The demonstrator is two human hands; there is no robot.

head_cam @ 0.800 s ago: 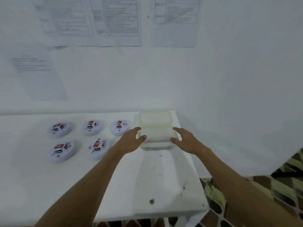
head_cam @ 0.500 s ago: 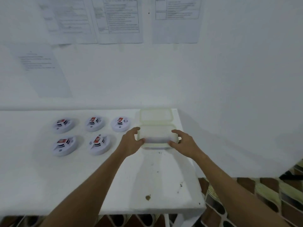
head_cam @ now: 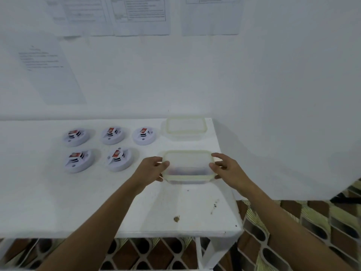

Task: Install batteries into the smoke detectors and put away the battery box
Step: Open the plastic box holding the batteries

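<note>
A clear plastic battery box (head_cam: 187, 161) with a yellowish rim sits on the white table (head_cam: 58, 202), with something dark showing faintly at its bottom. My left hand (head_cam: 151, 170) grips its left side and my right hand (head_cam: 227, 170) grips its right side. Behind it, at the table's back right corner, lies a matching clear lid or tray (head_cam: 186, 127). Several white round smoke detectors lie in two rows to the left, each with a red battery showing on top; the nearest one (head_cam: 119, 159) is beside my left hand, and another (head_cam: 144, 134) is behind it.
The white wall stands right behind the table, with printed sheets (head_cam: 140, 14) taped on it. The table's right edge (head_cam: 228, 182) runs close to the box. A brown stain (head_cam: 176, 218) marks the table near its front edge. Patterned floor shows below.
Both hands have closed on the sides of the box. The box has come toward me, away from the lid at the back.
</note>
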